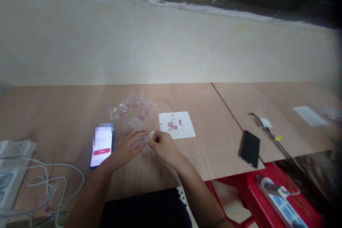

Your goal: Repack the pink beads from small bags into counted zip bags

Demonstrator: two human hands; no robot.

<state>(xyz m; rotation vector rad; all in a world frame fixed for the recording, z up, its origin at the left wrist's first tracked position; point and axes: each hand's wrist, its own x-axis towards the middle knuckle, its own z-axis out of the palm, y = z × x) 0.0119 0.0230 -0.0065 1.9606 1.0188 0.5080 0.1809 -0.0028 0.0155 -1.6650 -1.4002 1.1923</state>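
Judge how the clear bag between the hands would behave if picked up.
The clear bag looks thin and wrinkled, so it is probably floppy. Only a few small pink pieces seem to show inside, suggesting it is light. Its shiny film may be slippery.

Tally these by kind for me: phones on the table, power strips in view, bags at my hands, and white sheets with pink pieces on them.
Phones, lit and dark: 2
Power strips, left and right: 2
Clear bag at hands: 1
White sheet: 1
Total: 6
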